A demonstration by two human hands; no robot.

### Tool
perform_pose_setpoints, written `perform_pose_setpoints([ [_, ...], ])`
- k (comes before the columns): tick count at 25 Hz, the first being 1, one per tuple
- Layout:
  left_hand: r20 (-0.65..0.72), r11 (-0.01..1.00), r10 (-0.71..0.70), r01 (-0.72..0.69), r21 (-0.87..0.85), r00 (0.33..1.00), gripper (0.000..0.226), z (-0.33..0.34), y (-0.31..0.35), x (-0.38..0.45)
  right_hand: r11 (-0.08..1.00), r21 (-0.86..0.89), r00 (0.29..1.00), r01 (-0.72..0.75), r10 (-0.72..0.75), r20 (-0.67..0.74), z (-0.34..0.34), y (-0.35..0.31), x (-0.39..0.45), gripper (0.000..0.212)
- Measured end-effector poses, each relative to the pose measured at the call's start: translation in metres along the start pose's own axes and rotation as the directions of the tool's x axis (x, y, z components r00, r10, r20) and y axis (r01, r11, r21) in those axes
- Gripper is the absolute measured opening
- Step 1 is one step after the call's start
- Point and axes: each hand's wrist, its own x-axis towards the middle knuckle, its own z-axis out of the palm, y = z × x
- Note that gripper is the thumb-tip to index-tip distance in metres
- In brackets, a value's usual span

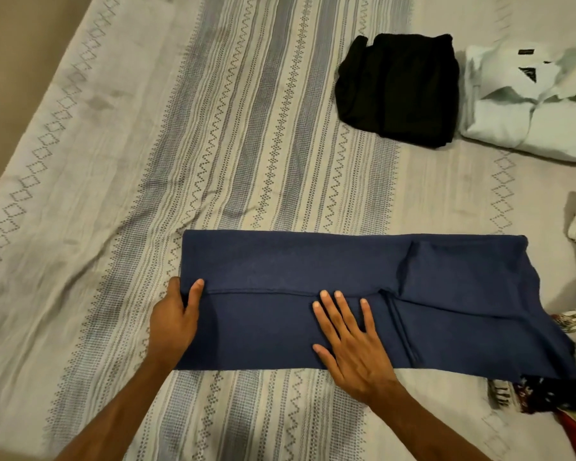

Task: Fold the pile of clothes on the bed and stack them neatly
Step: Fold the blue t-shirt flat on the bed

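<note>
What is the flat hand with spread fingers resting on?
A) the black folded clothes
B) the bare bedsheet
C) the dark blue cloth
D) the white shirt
C: the right hand lies flat, fingers spread, on the dark blue cloth, while the black folded clothes and white shirt sit untouched farther up the bed.

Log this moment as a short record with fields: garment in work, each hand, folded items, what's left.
garment: navy garment, folded into a long band on the bed
left hand: grips its left end
right hand: flat on its middle
folded: black garment, white shirt, side by side
left: unfolded clothes at right edge
</note>
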Motion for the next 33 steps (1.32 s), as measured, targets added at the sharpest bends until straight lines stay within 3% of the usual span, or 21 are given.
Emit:
perform_pose_setpoints([
  [8,-0.068,0.987,-0.080,0.070,-0.146,0.994,0.032,-0.018,0.036,-0.014,0.996,0.090,1.000,-0.001,0.003,-0.027,-0.001,-0.002,-0.023,0.067],
  [10,-0.059,0.985,-0.082,0.072,-0.157,0.995,0.031,-0.026,0.055,-0.024,0.965,0.258,0.991,-0.051,0.081,-0.108,-0.016,-0.006,-0.019,0.056],
  [12,0.015,0.975,-0.097,0.098,-0.199,0.995,0.026,-0.032,0.080,-0.038,0.855,0.507,0.958,-0.110,0.227,-0.176,-0.041,-0.007,-0.014,0.042],
  [14,0.126,0.950,-0.066,0.101,-0.297,0.990,0.007,-0.037,0.109,-0.056,0.607,0.772,0.911,-0.186,0.401,-0.095,-0.067,-0.010,-0.003,0.032],
  [15,0.158,0.948,-0.012,0.062,-0.313,0.987,0.008,-0.036,0.125,-0.065,0.356,0.900,0.885,-0.251,0.461,0.065,-0.079,-0.011,0.004,0.028],
  [16,0.169,0.956,0.063,-0.011,-0.292,0.984,0.013,-0.032,0.141,-0.075,0.039,0.950,0.853,-0.310,0.453,0.259,-0.090,-0.011,0.011,0.027],
  [17,0.162,0.963,0.145,-0.102,-0.248,0.976,0.014,-0.021,0.156,-0.083,-0.243,0.904,0.810,-0.351,0.405,0.424,-0.097,-0.008,0.016,0.028],
  [18,0.150,0.959,0.216,-0.180,-0.220,0.965,0.014,-0.008,0.173,-0.090,-0.434,0.823,0.775,-0.367,0.346,0.528,-0.103,-0.001,0.018,0.032],
  [19,0.151,0.949,0.282,-0.251,-0.192,0.948,0.015,0.011,0.189,-0.096,-0.561,0.743,0.757,-0.366,0.285,0.588,-0.109,0.007,0.018,0.037],
  [21,0.184,0.925,0.380,-0.368,-0.094,0.907,0.018,0.058,0.217,-0.105,-0.688,0.641,0.729,-0.340,0.237,0.642,-0.119,0.027,0.012,0.044],
  [23,0.261,0.910,0.388,-0.412,0.044,0.884,0.022,0.108,0.235,-0.110,-0.715,0.618,0.675,-0.327,0.281,0.682,-0.115,0.048,0.004,0.044],
  [25,0.331,0.890,0.339,-0.414,0.190,0.881,0.026,0.150,0.241,-0.112,-0.670,0.636,0.606,-0.383,0.338,0.720,-0.103,0.067,-0.006,0.045],
  [27,0.360,0.883,0.286,-0.390,0.262,0.888,0.035,0.178,0.240,-0.112,-0.596,0.651,0.582,-0.470,0.346,0.736,-0.090,0.084,-0.017,0.047],
  [30,0.325,0.894,0.275,-0.365,0.261,0.905,0.035,0.195,0.240,-0.111,-0.493,0.687,0.609,-0.534,0.339,0.717,-0.086,0.097,-0.032,0.035],
  [33,0.323,0.901,0.309,-0.384,0.200,0.894,0.028,0.197,0.241,-0.110,-0.428,0.751,0.683,-0.502,0.337,0.648,-0.093,0.100,-0.040,0.028],
])
